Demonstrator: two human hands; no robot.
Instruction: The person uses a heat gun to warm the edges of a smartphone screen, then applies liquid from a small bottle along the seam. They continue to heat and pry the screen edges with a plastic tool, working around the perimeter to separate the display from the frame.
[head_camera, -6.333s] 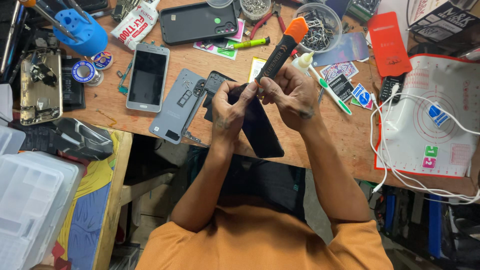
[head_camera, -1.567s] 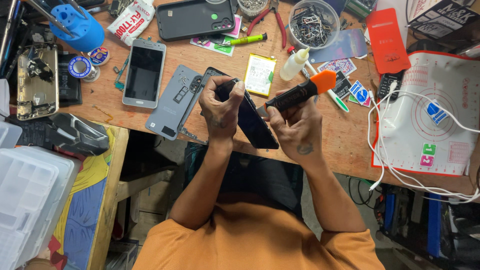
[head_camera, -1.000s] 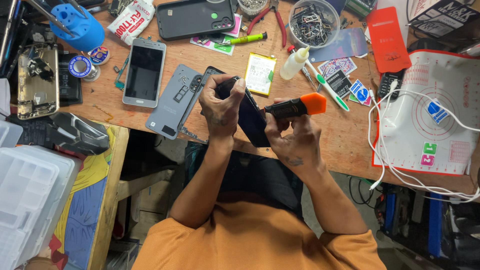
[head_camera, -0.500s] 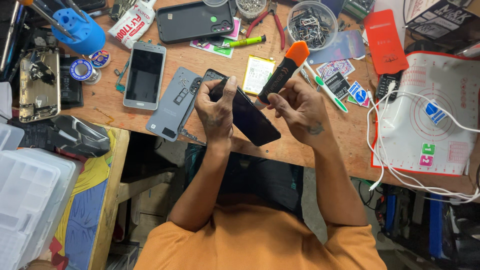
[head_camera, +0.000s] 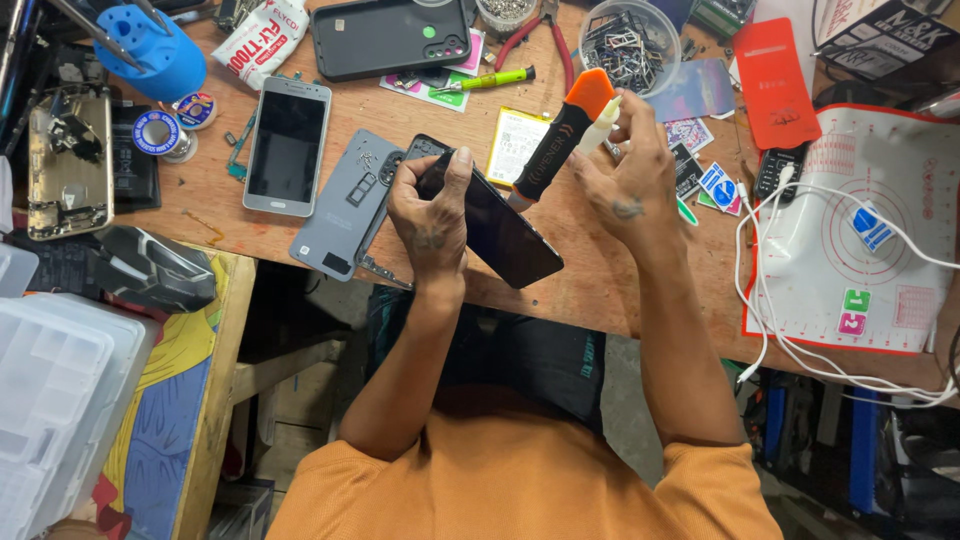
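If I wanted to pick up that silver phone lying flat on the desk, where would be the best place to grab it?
Probably by its two long edges, coming straight down from above. The silver phone lies flat, screen up, so only its thin sides offer a pinch. Its long sides look mostly free, though small parts lie close by its left edge; the grey back cover sits near its lower right corner.

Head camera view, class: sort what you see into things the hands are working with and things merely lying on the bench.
In use:
left hand
black phone
right hand
orange-capped tool

Lying about:
silver phone
grey back cover
red pliers
white cable
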